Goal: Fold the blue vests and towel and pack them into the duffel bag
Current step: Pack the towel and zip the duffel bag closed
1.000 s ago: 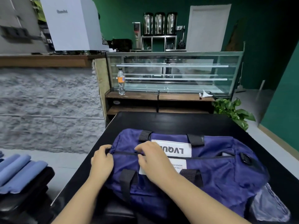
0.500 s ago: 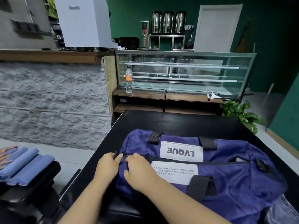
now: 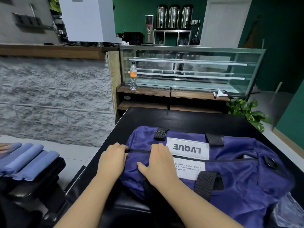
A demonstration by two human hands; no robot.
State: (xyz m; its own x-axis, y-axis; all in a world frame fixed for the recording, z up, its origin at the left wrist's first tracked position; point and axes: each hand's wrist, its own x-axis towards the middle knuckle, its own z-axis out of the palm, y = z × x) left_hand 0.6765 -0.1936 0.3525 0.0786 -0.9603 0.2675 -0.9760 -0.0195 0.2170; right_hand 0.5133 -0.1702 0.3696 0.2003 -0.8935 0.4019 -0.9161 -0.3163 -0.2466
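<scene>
A purple duffel bag [image 3: 238,175] with black handles and a white LVQUE label lies on the black table [image 3: 189,119], its top zip running left to right and looking shut. My left hand [image 3: 112,159] pinches the bag's left end where the zip ends. My right hand [image 3: 160,163] lies flat on the bag just right of it, pressing the fabric beside the zip. Folded light-blue cloths [image 3: 28,161] rest on a black seat at the far left, with another person's fingertips [image 3: 4,146] touching them.
A black chair [image 3: 32,191] stands left of the table. Beyond the table are a wooden shelf with a bottle [image 3: 133,76], a glass display case [image 3: 189,71] and a potted plant [image 3: 246,111]. A clear plastic bag [image 3: 289,209] lies at the bag's right end.
The view has drifted to the left. My right hand has slid left along the zip towards the bag's left end and now rests flat beside my left hand.
</scene>
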